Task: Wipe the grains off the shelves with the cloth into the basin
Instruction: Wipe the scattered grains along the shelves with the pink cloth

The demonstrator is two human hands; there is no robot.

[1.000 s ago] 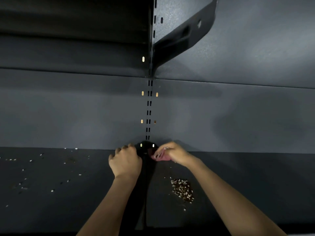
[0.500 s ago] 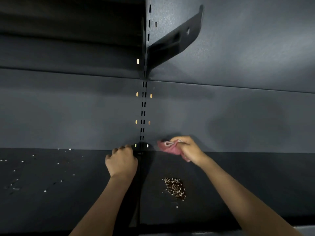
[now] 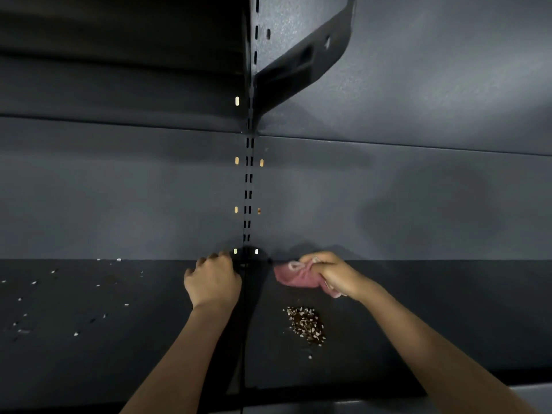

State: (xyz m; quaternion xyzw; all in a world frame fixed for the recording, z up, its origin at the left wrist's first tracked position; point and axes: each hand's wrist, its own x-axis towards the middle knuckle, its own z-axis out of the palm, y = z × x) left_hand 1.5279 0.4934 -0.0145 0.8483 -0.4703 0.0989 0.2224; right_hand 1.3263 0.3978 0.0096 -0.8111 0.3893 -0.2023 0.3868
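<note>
We see the pink cloth point(image 3: 294, 274) bunched at the back edge of the right shelf point(image 3: 418, 309), against the rear panel point(image 3: 388, 204), with the right hand point(image 3: 334, 274) gripping it, fingers curled tight around the fabric. Nearer the front edge, a small heap of grains point(image 3: 306, 325) lies on the same shelf, apart from the cloth. The left hand point(image 3: 212, 283) rests at the back of the left shelf point(image 3: 89, 339), beside the slotted upright point(image 3: 248, 186), fingers curled under; whether they grip anything we cannot tell. Loose grains point(image 3: 76, 334) dot that left shelf.
</note>
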